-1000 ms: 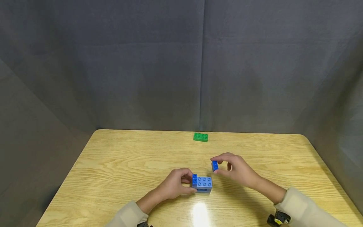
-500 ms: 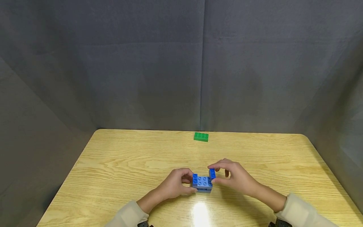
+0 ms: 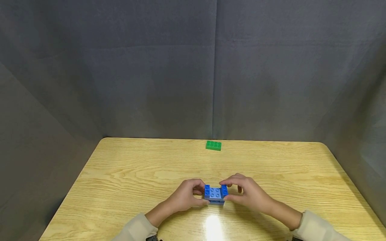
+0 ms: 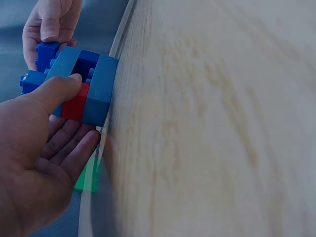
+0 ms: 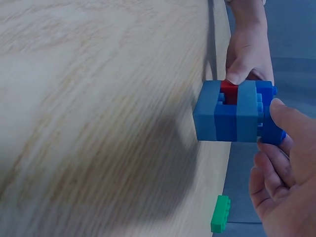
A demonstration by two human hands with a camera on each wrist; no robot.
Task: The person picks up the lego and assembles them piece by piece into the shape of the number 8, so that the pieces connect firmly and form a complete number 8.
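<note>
My left hand (image 3: 186,195) grips the left end of a stack of toy building bricks (image 3: 215,193) on the table. Two light blue layers show in the left wrist view, with a red brick (image 4: 75,102) and a dark blue brick (image 5: 225,123) between them. The left thumb lies over the red one. A small blue brick (image 3: 207,189) tops the stack's left end. My right hand (image 3: 248,194) pinches a second small blue brick (image 3: 224,190) between thumb and fingers, right at the studs of the top layer's right end.
A green brick (image 3: 213,145) lies near the far edge of the wooden table (image 3: 135,167). Dark grey cloth (image 3: 150,83) hangs behind the table and along both sides.
My right hand has brought its small blue brick left and toward me, down onto the stack's right end. The left hand and the stack have stayed in place.
</note>
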